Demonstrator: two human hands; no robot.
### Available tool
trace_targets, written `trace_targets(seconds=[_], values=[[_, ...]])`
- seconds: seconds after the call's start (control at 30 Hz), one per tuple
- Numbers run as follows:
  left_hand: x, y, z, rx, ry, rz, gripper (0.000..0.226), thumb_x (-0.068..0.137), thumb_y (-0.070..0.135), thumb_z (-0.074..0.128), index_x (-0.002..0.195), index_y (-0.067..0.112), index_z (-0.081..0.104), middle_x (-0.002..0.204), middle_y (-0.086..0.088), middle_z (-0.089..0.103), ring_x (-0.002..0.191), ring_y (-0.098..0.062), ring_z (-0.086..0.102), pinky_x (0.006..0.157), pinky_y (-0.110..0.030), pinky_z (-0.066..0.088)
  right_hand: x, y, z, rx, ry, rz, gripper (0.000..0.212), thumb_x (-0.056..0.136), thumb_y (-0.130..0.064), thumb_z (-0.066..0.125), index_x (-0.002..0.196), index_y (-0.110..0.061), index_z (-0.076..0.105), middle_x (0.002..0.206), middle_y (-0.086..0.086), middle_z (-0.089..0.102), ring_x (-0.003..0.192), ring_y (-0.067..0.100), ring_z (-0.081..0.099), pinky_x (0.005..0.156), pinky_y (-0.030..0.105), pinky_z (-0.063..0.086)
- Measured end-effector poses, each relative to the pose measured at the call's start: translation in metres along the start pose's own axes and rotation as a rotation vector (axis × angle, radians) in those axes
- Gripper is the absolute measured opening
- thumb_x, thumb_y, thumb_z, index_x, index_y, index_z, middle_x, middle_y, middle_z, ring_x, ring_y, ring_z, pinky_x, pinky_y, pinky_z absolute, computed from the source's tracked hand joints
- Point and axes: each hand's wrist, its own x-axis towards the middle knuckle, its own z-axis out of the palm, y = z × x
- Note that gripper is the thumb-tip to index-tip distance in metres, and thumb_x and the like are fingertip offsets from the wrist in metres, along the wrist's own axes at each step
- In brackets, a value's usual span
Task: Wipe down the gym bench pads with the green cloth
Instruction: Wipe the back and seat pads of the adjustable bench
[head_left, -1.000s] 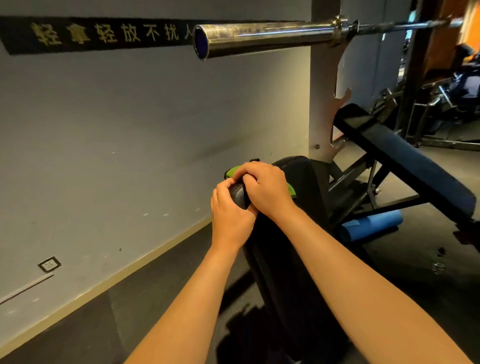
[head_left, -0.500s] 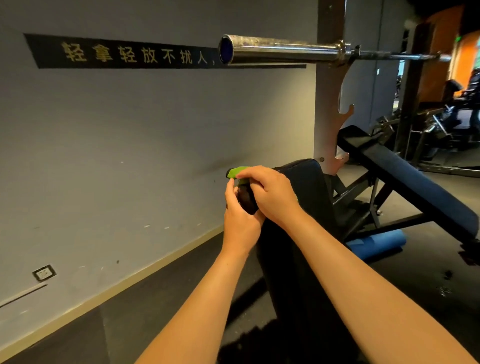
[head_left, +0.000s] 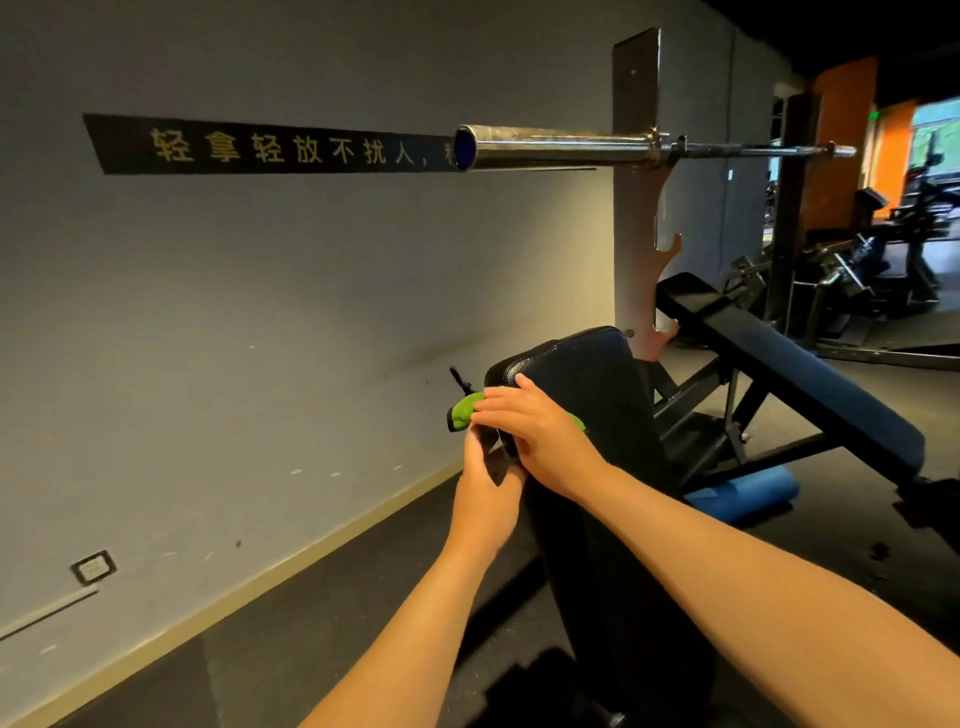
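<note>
1. The soft, bunched-up green cloth (head_left: 464, 411) is sitting on the upper left edge of the upright black vinyl bench pad (head_left: 582, 374), with one end poking out leftward past the fingers
2. The right hand (head_left: 537, 431) is lying over the green cloth with its fingers bent around it, pressing it against the pad's edge
3. The left hand (head_left: 483, 501) is reaching up just beneath, fingers running along the pad's side; I cannot tell whether it is pinching the cloth or the pad
4. Bunched like this, the cloth is probably touching only a narrow strip, so a pass risks leaving most of the pad's face unwiped
5. If the right hand's hold is loosening mid-stroke, the free end is likely to be sliding off the edge toward the dark rubber floor (head_left: 363, 597)
6. The long steel barbell (head_left: 550, 148) is resting on its rack overhead, its end jutting this way, so leaning in risks a knock
7. A second black inclined bench (head_left: 805, 384) and a blue foam roller (head_left: 748, 491) are lying to the right, well apart
</note>
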Motion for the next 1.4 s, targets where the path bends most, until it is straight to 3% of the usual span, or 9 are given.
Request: trace_targets(seconds=[0.17,0.27,0.37,0.47,0.63,0.73,1.03,1.17,1.4], values=[[0.017,0.031,0.003,0.012,0.047,0.107,0.081,0.102,0.01,0.051,0.157,0.042,0.0,0.163,0.004,0.021,0.147,-0.016,0.028,0.112,-0.03,0.034,0.015,0.007,0.0,0.149,0.234,0.136,0.037,0.089,0.004,0.062,0.12,-0.015,0.069,0.134,0.001,0.06,0.134,0.015,0.046,0.121,0.029,0.02],[0.026,0.037,0.005,0.033,0.075,0.156,0.084,0.101,0.018,0.055,0.156,0.045,-0.002,0.163,0.009,0.018,0.148,-0.014,0.023,0.115,-0.034,0.029,0.018,0.021,-0.01,0.349,0.446,0.421,0.036,0.093,0.006,0.051,0.116,-0.014,0.07,0.131,0.001,0.059,0.128,0.008,0.048,0.111,0.015,0.034],[0.037,0.04,0.01,0.093,0.105,0.128,0.077,0.1,0.022,0.053,0.156,0.046,0.004,0.162,0.008,0.021,0.148,-0.018,0.019,0.121,-0.044,0.024,0.021,0.046,-0.015,0.31,0.538,0.616,0.032,0.097,-0.003,0.051,0.118,-0.018,0.069,0.125,-0.001,0.051,0.119,0.009,0.042,0.106,0.028,0.04],[0.042,0.047,0.023,0.205,0.154,0.093,0.06,0.102,0.024,0.046,0.154,0.043,0.022,0.157,0.005,0.021,0.143,-0.021,0.017,0.113,-0.031,0.018,0.02,0.048,-0.01,0.211,0.533,0.755,0.028,0.1,-0.017,0.053,0.121,-0.029,0.067,0.118,-0.007,0.045,0.113,0.012,0.037,0.102,0.034,0.033],[0.046,0.049,0.039,0.23,0.266,0.081,0.05,0.101,0.022,0.041,0.147,0.039,0.034,0.15,0.005,0.025,0.135,-0.021,0.021,0.1,-0.027,0.02,0.001,0.022,0.005,0.343,0.436,0.384,0.029,0.093,-0.008,0.061,0.12,-0.017,0.068,0.111,-0.001,0.046,0.099,0.008,0.05,0.086,0.02,0.046],[0.046,0.046,0.045,0.34,0.27,0.152,0.056,0.101,0.019,0.04,0.152,0.039,0.027,0.16,0.006,0.015,0.143,-0.017,0.011,0.107,-0.028,0.016,-0.001,0.049,-0.007,0.134,0.365,0.252,0.037,0.092,-0.013,0.061,0.127,-0.024,0.065,0.111,0.001,0.05,0.1,0.015,0.052,0.081,0.032,0.039],[0.051,0.042,0.069,0.498,0.364,0.166,0.06,0.098,0.021,0.045,0.149,0.045,0.026,0.161,0.012,0.009,0.144,-0.022,0.005,0.112,-0.054,0.033,-0.005,0.14,-0.031,0.255,0.489,0.907,0.04,0.104,-0.016,0.044,0.14,-0.031,0.051,0.114,-0.005,0.036,0.105,0.011,0.043,0.095,0.027,0.024],[0.052,0.041,0.072,0.513,0.389,0.173,0.059,0.098,0.021,0.046,0.148,0.045,0.028,0.16,0.011,0.01,0.144,-0.023,0.007,0.111,-0.056,0.035,0.006,0.143,-0.026,0.555,0.642,1.185,0.029,0.104,-0.021,0.045,0.132,-0.024,0.053,0.113,-0.01,0.032,0.114,0.019,0.045,0.101,0.034,0.04],[0.051,0.038,0.069,0.514,0.381,0.215,0.059,0.098,0.018,0.045,0.15,0.041,0.029,0.161,0.007,0.01,0.143,-0.025,0.008,0.111,-0.046,0.027,0.0,0.079,-0.004,0.284,0.478,0.565,0.044,0.097,-0.011,0.049,0.137,-0.027,0.056,0.113,-0.003,0.041,0.108,0.018,0.046,0.094,0.044,0.038]])
